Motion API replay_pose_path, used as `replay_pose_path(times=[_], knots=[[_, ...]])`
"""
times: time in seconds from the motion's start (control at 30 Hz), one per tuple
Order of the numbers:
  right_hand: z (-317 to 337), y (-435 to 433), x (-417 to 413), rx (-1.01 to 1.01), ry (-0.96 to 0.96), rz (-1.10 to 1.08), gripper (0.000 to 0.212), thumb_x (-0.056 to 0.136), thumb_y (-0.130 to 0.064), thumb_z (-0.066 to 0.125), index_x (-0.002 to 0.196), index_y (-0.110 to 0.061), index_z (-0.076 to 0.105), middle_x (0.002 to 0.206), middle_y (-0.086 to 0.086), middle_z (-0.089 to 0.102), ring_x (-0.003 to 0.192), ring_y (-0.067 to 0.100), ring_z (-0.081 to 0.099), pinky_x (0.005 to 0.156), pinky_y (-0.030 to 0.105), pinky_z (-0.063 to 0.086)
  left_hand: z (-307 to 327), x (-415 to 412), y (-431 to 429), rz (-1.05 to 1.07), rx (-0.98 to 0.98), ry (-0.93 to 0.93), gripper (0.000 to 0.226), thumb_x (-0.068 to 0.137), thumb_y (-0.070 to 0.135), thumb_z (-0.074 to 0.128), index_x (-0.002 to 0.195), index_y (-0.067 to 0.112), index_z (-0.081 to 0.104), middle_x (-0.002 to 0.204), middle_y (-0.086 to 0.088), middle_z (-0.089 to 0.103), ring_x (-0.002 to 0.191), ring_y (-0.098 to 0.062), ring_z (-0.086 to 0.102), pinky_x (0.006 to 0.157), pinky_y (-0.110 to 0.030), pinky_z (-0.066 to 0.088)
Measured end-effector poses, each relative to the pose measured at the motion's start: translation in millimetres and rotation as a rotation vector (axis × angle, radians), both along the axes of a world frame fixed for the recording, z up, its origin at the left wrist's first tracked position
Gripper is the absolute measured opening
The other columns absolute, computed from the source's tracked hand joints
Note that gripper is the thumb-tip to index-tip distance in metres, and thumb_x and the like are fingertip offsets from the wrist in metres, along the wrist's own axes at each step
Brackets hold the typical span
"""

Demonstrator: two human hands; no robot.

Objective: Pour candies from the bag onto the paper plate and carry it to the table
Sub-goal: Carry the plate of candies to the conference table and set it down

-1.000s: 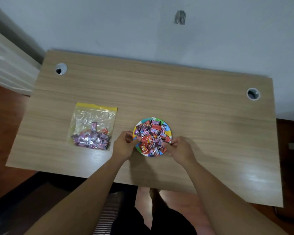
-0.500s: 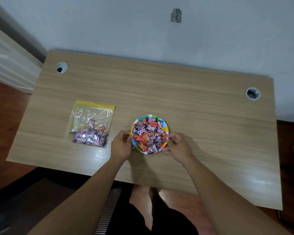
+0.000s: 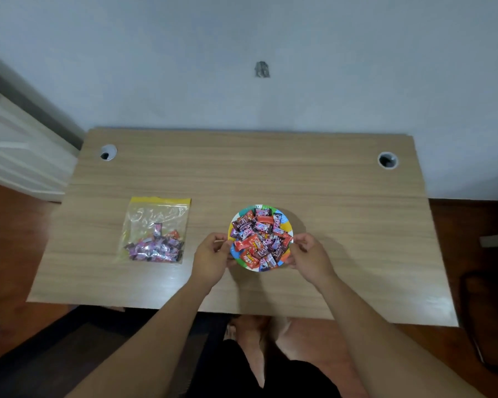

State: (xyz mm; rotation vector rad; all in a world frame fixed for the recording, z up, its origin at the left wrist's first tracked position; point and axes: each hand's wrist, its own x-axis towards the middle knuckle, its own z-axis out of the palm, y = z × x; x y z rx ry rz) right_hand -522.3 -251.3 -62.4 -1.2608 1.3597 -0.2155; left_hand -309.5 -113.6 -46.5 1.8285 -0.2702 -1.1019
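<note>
From the head view, we have the plate [image 3: 287,225] near the front middle of the desk [image 3: 342,214], heaped with candies [image 3: 259,239]. Our left hand [image 3: 212,258] and right hand [image 3: 309,258] pinch its opposite rims — both closed on the plate. The bag [image 3: 156,228] lies well to the left, some candies left inside. To carry it well, we judge, we lift both sides evenly and keep it level, since thin paper may sag. The wrapper lettering is too small to read.
</note>
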Motion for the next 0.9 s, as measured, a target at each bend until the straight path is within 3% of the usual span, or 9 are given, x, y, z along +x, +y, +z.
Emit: replay_pose_path(times=[0.07,0.2,0.43,0.57,0.63,0.73,0.8,0.9], knots=[[12,6,-10,-0.019,0.001,-0.043,0.004,0.103,-0.018,0.064,0.102,-0.022,0.065,0.095,0.007,0.083,0.071,0.022,0.081,0.078,0.047,0.067,15,-4,-2,-0.041,-0.009,0.013,0.006,0.107,0.014,0.065,0.106,0.009,0.063,0.100,-0.016,0.080,0.079,-0.027,0.076,0.063,-0.029,0.066],[46,24,-26,-0.076,-0.009,-0.125,0.005,0.105,-0.015,0.061,0.110,-0.016,0.065,0.096,0.008,0.079,0.061,0.005,0.075,0.058,0.021,0.057,43,-11,-2,-0.131,-0.045,0.024,0.009,0.106,0.015,0.066,0.107,0.007,0.062,0.103,-0.017,0.080,0.078,-0.028,0.077,0.068,-0.035,0.066],[90,71,-64,-0.132,-0.002,-0.301,0.006,0.107,-0.018,0.060,0.103,-0.022,0.061,0.094,-0.002,0.074,0.062,0.006,0.074,0.052,0.019,0.056,76,-34,1,-0.319,-0.092,0.042,0.009,0.107,0.015,0.064,0.103,0.008,0.060,0.100,-0.013,0.079,0.072,-0.023,0.075,0.068,-0.034,0.066],[98,105,-90,-0.165,0.037,-0.400,0.006,0.105,-0.019,0.061,0.102,-0.024,0.062,0.092,0.002,0.076,0.062,0.012,0.075,0.073,0.046,0.065,84,-57,11,-0.425,-0.110,0.045,0.010,0.108,0.015,0.063,0.106,0.005,0.060,0.101,-0.013,0.078,0.072,-0.022,0.074,0.066,-0.032,0.066],[100,123,-105,-0.171,0.039,-0.468,0.008,0.105,-0.017,0.061,0.101,-0.024,0.063,0.095,0.007,0.079,0.063,0.016,0.075,0.075,0.047,0.065,84,-69,15,-0.482,-0.110,0.044,0.015,0.108,0.015,0.063,0.113,0.001,0.060,0.103,-0.014,0.077,0.073,-0.023,0.074,0.068,-0.033,0.067],[100,148,-130,-0.160,0.025,-0.570,0.009,0.104,-0.011,0.059,0.111,-0.009,0.066,0.101,0.017,0.081,0.075,0.028,0.079,0.081,0.050,0.065,85,-91,19,-0.584,-0.107,0.043,0.013,0.108,0.016,0.063,0.110,0.004,0.062,0.111,-0.017,0.079,0.075,-0.023,0.076,0.070,-0.035,0.067],[100,165,-149,-0.155,-0.005,-0.640,0.006,0.102,-0.013,0.061,0.105,-0.014,0.067,0.093,0.010,0.082,0.075,0.029,0.079,0.084,0.056,0.065,88,-108,20,-0.647,-0.110,0.052,0.006,0.109,0.014,0.061,0.106,0.010,0.064,0.115,-0.018,0.078,0.073,-0.021,0.076,0.069,-0.033,0.066],[108,186,-178,-0.162,0.011,-0.707,0.010,0.103,-0.016,0.060,0.097,-0.023,0.063,0.096,0.008,0.082,0.073,0.023,0.076,0.082,0.052,0.063,93,-141,16,-0.766,-0.111,0.056,0.014,0.110,0.012,0.058,0.120,0.006,0.067,0.119,-0.019,0.077,0.072,-0.018,0.077,0.068,-0.029,0.067]])
